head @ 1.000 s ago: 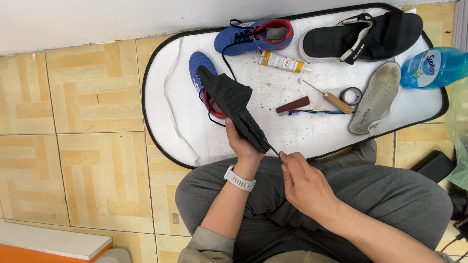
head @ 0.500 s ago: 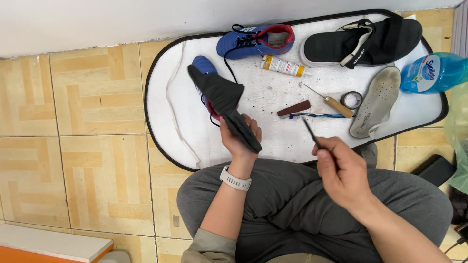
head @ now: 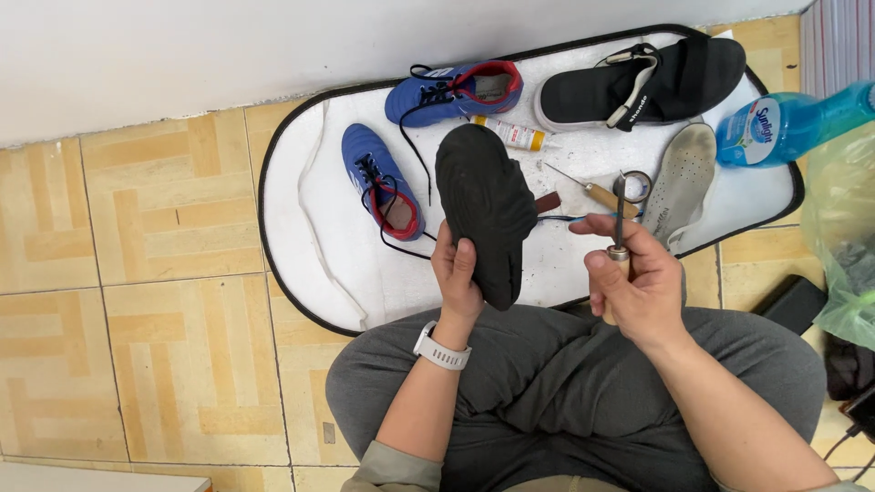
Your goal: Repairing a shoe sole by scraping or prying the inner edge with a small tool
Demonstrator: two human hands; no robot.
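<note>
A home floor turned shoe-repair corner

From my remote seat I see a tiled floor [head: 155, 273] against a plain white wall [head: 182, 55], with a white oval mat [head: 319, 273] laid out as the work surface. On it lie blue sports shoes [head: 383, 182], a black sandal [head: 638, 82], a loose insole [head: 684, 178], a glue tube [head: 510, 134] and an awl [head: 592, 189]. A blue detergent bottle [head: 784, 123] stands by, pointing to a household rather than a shop.
</note>
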